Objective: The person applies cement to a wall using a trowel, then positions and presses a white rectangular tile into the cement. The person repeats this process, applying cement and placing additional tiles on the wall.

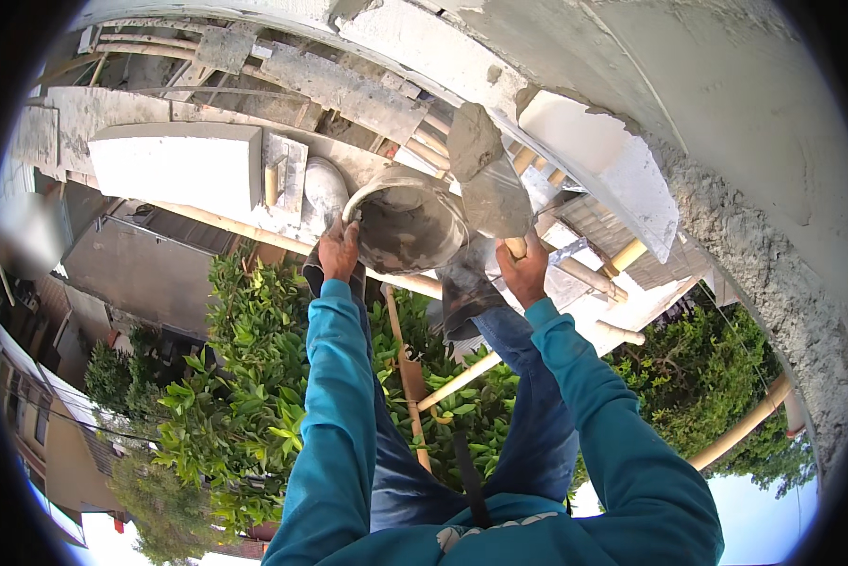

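My left hand (338, 251) is closed on the near-left rim of a bucket (360, 194), which is tilted so that its opening shows. Grey wet mortar (400, 231) coats the inside. Just right of the bucket, my right hand (524, 270) wraps round the wooden handle of a trowel (501, 206). A thick lump of mortar (475, 141) sits on the far end of the trowel's blade. Both of my arms are in teal sleeves, and my boots show behind the bucket and my hands.
A large white block (176, 166) lies on the planks at left, beside a float (286, 177) with a wooden handle. Freshly coated wall (726, 104) curves round the right. Bamboo poles (461, 379) cross above green foliage (254, 377), far below the platform.
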A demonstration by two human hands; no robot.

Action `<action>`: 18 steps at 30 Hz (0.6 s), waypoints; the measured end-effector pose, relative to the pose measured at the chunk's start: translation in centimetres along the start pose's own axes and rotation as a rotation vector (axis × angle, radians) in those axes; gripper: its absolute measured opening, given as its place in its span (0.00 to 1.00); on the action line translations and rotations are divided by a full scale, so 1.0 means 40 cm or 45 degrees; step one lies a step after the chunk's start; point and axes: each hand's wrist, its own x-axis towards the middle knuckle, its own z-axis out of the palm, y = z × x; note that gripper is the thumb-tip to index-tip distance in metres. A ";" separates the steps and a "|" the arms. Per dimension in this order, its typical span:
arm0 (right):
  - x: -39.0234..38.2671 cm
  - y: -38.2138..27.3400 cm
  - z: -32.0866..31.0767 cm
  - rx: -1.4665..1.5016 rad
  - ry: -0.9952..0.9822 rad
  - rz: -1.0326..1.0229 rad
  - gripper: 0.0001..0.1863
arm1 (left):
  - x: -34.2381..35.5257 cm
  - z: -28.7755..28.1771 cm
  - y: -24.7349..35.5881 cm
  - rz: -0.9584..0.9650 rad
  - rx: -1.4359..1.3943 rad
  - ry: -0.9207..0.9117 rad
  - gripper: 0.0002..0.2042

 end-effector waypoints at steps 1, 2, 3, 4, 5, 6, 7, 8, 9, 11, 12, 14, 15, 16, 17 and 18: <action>0.010 -0.021 0.015 -0.022 0.114 0.030 0.16 | -0.001 0.004 0.006 -0.010 0.054 0.029 0.28; 0.031 -0.038 0.038 -0.015 0.217 0.048 0.17 | 0.006 0.001 0.014 -0.099 0.150 0.025 0.30; 0.051 -0.053 0.057 -0.007 0.329 0.060 0.18 | 0.009 -0.003 0.028 -0.014 0.081 0.046 0.30; 0.069 -0.068 0.073 -0.071 0.355 0.118 0.20 | 0.002 -0.007 0.048 0.041 0.017 0.048 0.30; 0.087 -0.082 0.100 -0.152 0.461 0.028 0.20 | -0.017 -0.018 0.072 -0.003 -0.010 0.002 0.30; 0.112 -0.093 0.134 -0.235 0.566 -0.038 0.20 | -0.040 -0.029 0.106 -0.001 -0.144 -0.010 0.29; 0.141 -0.101 0.161 -0.321 0.674 -0.104 0.21 | -0.065 -0.047 0.144 0.085 -0.209 -0.074 0.27; 0.163 -0.110 0.184 -0.402 0.637 -0.070 0.23 | -0.105 -0.054 0.187 0.163 -0.403 -0.062 0.26; 0.186 -0.119 0.210 -0.473 0.523 -0.016 0.24 | -0.150 -0.067 0.229 0.207 -0.564 -0.068 0.25; 0.211 -0.145 0.258 -0.652 0.296 0.103 0.25 | -0.236 -0.126 0.288 0.278 -0.534 -0.184 0.26; 0.209 -0.163 0.277 -0.576 0.244 0.163 0.25 | -0.276 -0.147 0.311 0.146 -0.525 -0.238 0.26; 0.200 -0.201 0.304 -0.443 0.121 0.339 0.25 | -0.338 -0.175 0.333 0.115 -0.617 -0.253 0.27; 0.193 -0.220 0.306 -0.424 0.094 0.303 0.24 | -0.351 -0.180 0.332 0.031 -0.622 -0.260 0.27; 0.175 -0.239 0.301 -0.409 0.041 0.315 0.24 | -0.363 -0.180 0.324 -0.014 -0.660 -0.250 0.27; 0.159 -0.258 0.294 -0.390 0.006 0.287 0.24 | -0.364 -0.175 0.312 -0.113 -0.676 -0.251 0.28; 0.150 -0.276 0.281 -0.328 -0.077 0.306 0.26 | -0.358 -0.170 0.298 -0.166 -0.676 -0.227 0.27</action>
